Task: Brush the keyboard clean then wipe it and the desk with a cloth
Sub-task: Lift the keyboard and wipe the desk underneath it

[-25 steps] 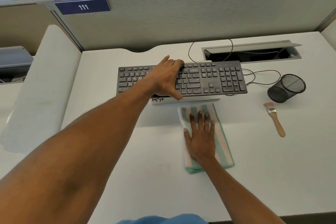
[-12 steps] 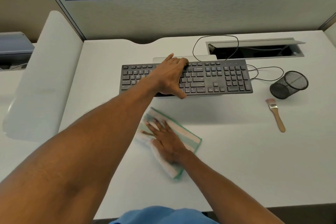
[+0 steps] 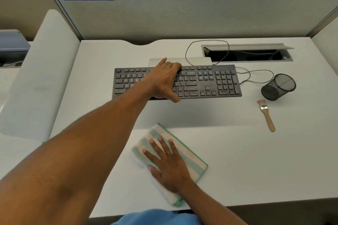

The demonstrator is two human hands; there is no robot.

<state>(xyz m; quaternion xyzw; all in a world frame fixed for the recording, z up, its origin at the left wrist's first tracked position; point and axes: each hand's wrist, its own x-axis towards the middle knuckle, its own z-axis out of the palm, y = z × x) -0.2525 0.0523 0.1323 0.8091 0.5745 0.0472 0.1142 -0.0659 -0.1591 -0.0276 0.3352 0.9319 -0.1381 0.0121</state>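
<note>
A black keyboard (image 3: 210, 82) sits across the middle of the white desk (image 3: 256, 160). My left hand (image 3: 162, 80) grips it across its middle, fingers over the back edge and thumb at the front edge. A dark shadow lies under the keyboard's front edge. A folded green-and-white striped cloth (image 3: 190, 159) lies diagonally near the desk's front edge. My right hand (image 3: 168, 168) presses flat on it with fingers spread. A small wooden-handled brush (image 3: 267, 115) lies on the desk at the right, apart from both hands.
A black mesh cup (image 3: 278, 86) lies tipped on its side beside the keyboard's right end, with the cable looping past it. An open cable tray (image 3: 247, 55) is at the back right. A silver slab (image 3: 197, 60) shows behind the keyboard. Grey partitions (image 3: 182, 14) wall the back.
My right hand slid the cloth from just below the keyboard to the left and toward me, turning it diagonal. The silver slab showed in front of the keyboard; now it shows behind.
</note>
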